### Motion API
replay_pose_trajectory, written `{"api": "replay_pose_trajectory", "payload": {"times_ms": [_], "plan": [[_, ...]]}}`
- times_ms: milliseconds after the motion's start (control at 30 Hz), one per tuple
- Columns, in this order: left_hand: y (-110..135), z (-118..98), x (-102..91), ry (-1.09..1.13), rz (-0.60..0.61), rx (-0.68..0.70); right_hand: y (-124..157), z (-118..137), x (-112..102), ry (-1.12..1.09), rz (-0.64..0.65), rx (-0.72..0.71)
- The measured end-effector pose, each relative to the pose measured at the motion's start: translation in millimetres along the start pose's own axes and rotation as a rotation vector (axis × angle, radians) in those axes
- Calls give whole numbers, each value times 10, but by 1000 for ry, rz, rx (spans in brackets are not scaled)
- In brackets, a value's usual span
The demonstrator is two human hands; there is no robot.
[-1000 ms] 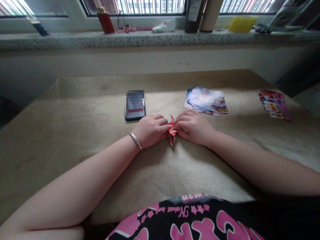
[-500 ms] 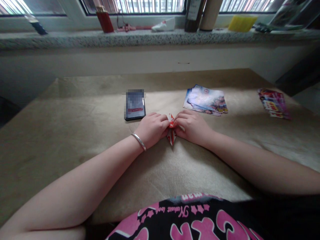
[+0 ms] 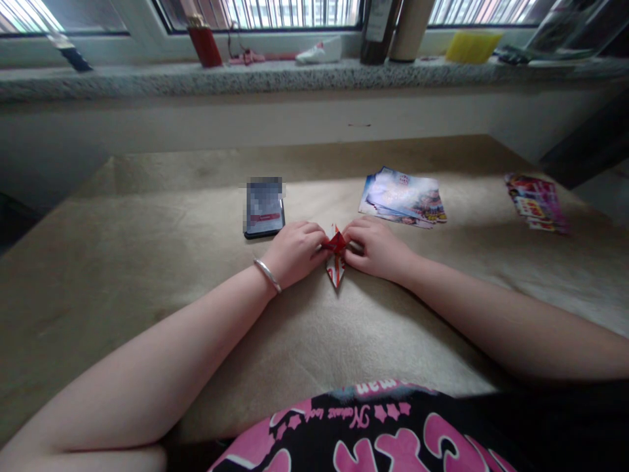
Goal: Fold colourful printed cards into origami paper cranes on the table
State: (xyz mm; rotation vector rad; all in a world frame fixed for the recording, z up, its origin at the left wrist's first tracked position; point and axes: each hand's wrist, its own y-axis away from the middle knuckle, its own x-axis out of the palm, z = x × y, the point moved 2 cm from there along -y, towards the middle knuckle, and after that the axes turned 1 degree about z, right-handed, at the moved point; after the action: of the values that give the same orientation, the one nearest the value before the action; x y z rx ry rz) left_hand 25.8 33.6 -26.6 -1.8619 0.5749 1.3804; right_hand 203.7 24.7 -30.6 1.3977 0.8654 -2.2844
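Observation:
A small folded piece of red and white paper (image 3: 337, 262) lies on the tan table (image 3: 147, 262) between my hands, its pointed end toward me. My left hand (image 3: 295, 252), with a silver bangle on the wrist, pinches the paper's upper left side with curled fingers. From the other side my right hand (image 3: 376, 249) pinches the upper right part, fingers curled too. Both hands rest on the table top and hide part of the fold.
A dark phone (image 3: 264, 210) lies just beyond my left hand. A stack of printed cards (image 3: 403, 196) sits beyond my right hand, and another colourful stack (image 3: 538, 203) lies at the far right. The windowsill (image 3: 275, 75) behind holds a red cup, bottles and a yellow item.
The paper's top has been folded down a little and looks flatter and narrower. Both hands stayed in place, only the fingers shifted slightly.

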Motion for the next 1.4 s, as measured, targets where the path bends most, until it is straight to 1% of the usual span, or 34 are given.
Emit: {"api": "replay_pose_trajectory", "payload": {"times_ms": [100,167,267,333,400,633,800,933,1167,1300,1400], "plan": [[-8,-38,-12,-70,15,12,-1,8,-9,6,-5,5],[-20,-75,-16,-107,3,-8,-10,14,-10,5,-3,12],[-41,-107,-19,-118,-18,-112,-33,16,-5,8,12,37],[-51,-100,-13,-86,2,-182,-47,9,1,3,24,62],[-52,-76,-3,-35,30,-219,-56,0,5,-9,23,74],[-9,-11,15,57,20,-185,-56,-33,6,-45,14,57],[-14,-21,10,69,31,-203,-67,-51,18,-54,20,42],[-40,-14,36,83,32,-214,-79,-69,47,-31,19,67],[-53,20,75,115,1,-227,-86,-98,67,-106,-12,82],[-67,17,63,122,-5,-265,-98,-111,64,-127,-20,87],[-77,17,58,138,-6,-287,-103,-109,62,-134,-35,126]]}}
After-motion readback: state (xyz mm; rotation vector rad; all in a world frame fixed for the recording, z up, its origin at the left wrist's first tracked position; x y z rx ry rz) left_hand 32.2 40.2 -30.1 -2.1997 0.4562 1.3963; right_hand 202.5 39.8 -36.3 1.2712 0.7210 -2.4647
